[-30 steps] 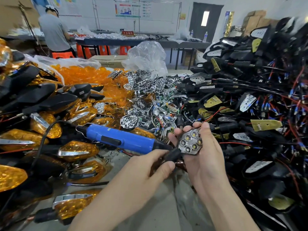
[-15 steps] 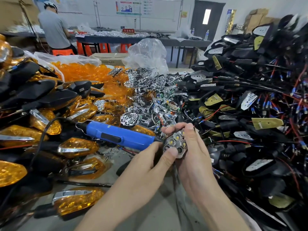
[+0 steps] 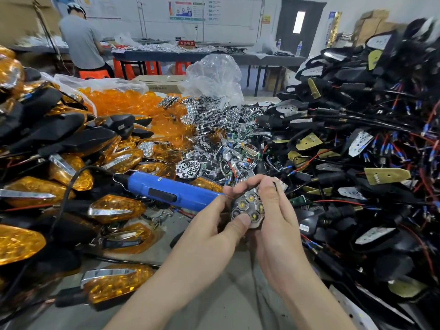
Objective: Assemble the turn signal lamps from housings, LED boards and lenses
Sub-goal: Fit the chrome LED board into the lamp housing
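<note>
**Turn-signal lamp bench: stock and work in hand**

1. Workbench [image 3: 226, 306]: grey top, bare only in a strip running from the near edge to the middle.
2. Heap of black housings [image 3: 369, 163]: fills the right side of the bench from near edge to far edge, piled high. Red, black and blue-tipped leads tangle through it, and yellow and white boards show in many of the shells.
3. Assembled amber lamps [image 3: 59, 163]: stacked along the left side of the bench, with black stems, chrome trim strips and amber lenses facing up.
4. Bag of loose orange lenses [image 3: 123, 103]: clear plastic, open, at the far left of the bench behind the assembled lamps.
5. Heap of chrome reflectors [image 3: 214, 122]: at the far middle, between the lenses and the housings, with small green boards mixed in at its near side.
6. Blue electric screwdriver [image 3: 171, 192]: lies on the middle of the bench, its tip end hidden behind the left hand and its black cord trailing left.
7. Left hand [image 3: 209, 239]: grips the work, thumb pressed on its lower face and fingers curled behind.
8. Right hand [image 3: 276, 225]: grips the same piece, fingers curled over its top and thumb along its right edge.
9. Reflector unit [image 3: 247, 207]: held between both hands above the bench middle. It is a chrome honeycomb with yellow LEDs in its cells; its underside is hidden.
10. Loose screws [image 3: 162, 214]: scattered on the bench just below the screwdriver.
</note>
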Available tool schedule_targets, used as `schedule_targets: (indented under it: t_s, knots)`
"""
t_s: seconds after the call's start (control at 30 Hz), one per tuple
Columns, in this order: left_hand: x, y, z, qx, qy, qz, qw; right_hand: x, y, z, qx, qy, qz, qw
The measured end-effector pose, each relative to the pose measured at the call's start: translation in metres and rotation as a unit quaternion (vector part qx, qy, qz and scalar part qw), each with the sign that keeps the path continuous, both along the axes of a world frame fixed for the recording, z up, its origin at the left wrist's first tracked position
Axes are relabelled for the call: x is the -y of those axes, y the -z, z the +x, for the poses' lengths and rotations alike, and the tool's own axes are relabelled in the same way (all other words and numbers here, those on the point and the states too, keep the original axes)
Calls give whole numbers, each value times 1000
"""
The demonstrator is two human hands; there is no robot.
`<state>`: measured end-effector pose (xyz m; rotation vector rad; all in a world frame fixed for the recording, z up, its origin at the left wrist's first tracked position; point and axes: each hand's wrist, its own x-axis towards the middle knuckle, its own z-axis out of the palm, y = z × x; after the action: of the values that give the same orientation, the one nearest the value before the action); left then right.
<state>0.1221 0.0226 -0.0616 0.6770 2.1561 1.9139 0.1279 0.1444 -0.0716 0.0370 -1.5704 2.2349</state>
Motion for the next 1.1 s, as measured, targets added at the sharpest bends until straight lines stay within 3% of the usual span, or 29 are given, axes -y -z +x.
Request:
schedule_targets:
  t_s: [0.27, 0.43, 0.73, 1.1]
  knots:
    - [-4, -6, 2, -20, 4, -34, 999, 1, 1, 2, 13, 11, 61, 998]
    - [-9, -7, 4, 21, -15, -11, 1000, 4, 1, 1, 7, 31, 96, 995]
    - [-3, -9, 0, 21, 20, -19, 999, 5, -1, 2, 28, 4, 44, 999]
    - [-1, -9, 0, 71, 7, -21, 997, 6, 1, 2, 24, 13, 52, 998]
